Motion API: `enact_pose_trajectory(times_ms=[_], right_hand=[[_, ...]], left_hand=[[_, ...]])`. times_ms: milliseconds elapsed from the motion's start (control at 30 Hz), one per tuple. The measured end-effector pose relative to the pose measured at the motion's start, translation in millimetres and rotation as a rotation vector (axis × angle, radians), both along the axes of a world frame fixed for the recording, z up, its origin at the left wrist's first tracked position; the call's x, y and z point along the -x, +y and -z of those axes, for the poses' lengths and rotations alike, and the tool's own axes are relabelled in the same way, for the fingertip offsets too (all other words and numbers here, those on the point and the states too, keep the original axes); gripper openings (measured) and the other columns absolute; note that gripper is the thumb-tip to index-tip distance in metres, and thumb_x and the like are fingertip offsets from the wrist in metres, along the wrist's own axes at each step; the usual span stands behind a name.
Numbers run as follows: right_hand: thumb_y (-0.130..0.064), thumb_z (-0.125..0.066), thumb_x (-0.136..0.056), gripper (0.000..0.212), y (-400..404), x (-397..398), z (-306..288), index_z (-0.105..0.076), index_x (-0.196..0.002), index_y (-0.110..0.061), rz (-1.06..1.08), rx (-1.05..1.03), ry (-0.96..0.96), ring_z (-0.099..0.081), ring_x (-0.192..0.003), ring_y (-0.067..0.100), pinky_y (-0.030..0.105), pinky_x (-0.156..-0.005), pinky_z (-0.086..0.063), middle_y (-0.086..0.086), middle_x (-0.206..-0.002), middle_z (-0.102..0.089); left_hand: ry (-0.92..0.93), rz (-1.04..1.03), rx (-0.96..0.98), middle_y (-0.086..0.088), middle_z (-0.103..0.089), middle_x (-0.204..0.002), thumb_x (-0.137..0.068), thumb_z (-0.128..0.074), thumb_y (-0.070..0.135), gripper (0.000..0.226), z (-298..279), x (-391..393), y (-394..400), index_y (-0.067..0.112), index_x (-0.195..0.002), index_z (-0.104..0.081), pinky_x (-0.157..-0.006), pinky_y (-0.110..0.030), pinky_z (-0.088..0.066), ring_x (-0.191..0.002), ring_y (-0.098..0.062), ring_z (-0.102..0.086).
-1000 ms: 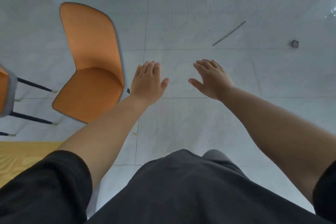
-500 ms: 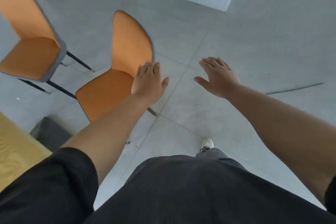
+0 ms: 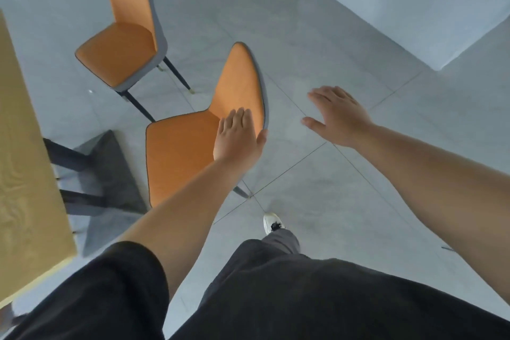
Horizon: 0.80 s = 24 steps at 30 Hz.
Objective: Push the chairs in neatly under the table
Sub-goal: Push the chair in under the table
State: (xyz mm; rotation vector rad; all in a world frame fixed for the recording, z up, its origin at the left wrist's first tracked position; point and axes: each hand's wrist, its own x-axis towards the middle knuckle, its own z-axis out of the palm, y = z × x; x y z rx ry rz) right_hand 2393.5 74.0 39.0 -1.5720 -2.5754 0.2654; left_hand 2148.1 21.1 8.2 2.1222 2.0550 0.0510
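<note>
Table (image 3: pixel 24 146): yellow wood-grain top seen at left edge of view, dark legs and a grey base block visible beneath its near corner. Both chairs are stood out on grey tile floor (image 3: pixel 358 201), none tucked under yet.

Near chair (image 3: pixel 179 157): orange seat + back, grey outer shell, slim dark legs w/ brass tips. Seat front is pointed toward table, backrest away from it, so only a straight push is judged needed. Far chair (image 3: pixel 121 50): same build, set further along table side, well apart from table edge, seat angled toward it.

Handling (est.): rigid shell, thin metal legs, so light to moderate wt is expected. Upholstery looks matte, grip should be fair. Tile looks smooth; legs likely to slide easily, maybe skid or swing if pushed off-centre. Best hold is judged to be top rim of backrest, both hands, one per side, push kept low-angle to avoid tipping fwd.

Left hand (image 3: pixel 237 136): fingers straight and pressed together, thumb out toward backrest edge, seen over lower backrest of near chair; contact cannot be confirmed. Nothing is held.

Right hand (image 3: pixel 338 116): fingers extended, thumb spread, palm down over bare floor right of backrest, apart from it. Nothing is held.
</note>
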Motion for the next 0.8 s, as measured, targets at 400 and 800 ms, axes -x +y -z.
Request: enact_pose_trajectory(times_ms=[400, 800], right_hand=[[-0.053, -0.044, -0.091, 0.067, 167.3, 45.0, -3.8, -0.042, -0.136, -0.003, -0.327, 0.025, -0.035, -0.031, -0.136, 0.030, 0.040, -0.114, -0.019, 0.014, -0.144, -0.042], [-0.050, -0.052, -0.091, 0.068, 304.4, 149.5, 26.4, -0.044, -0.138, -0.002, -1.050, 0.093, -0.008, -0.034, -0.137, 0.031, 0.044, -0.115, -0.019, 0.017, -0.145, -0.043]], left_hand=[[-0.082, -0.180, 0.082, -0.012, -0.018, -0.158, -0.095, -0.018, 0.059, 0.077, 19.0, 0.6, 98.7, 0.006, -0.150, -0.012, -0.118, -0.039, -0.009, -0.146, -0.027, -0.011], [-0.041, -0.725, 0.083, -0.007, -0.020, -0.159, -0.096, -0.020, 0.061, 0.073, 29.3, -10.8, 135.9, 0.012, -0.150, -0.017, -0.116, -0.038, -0.002, -0.146, -0.025, -0.010]])
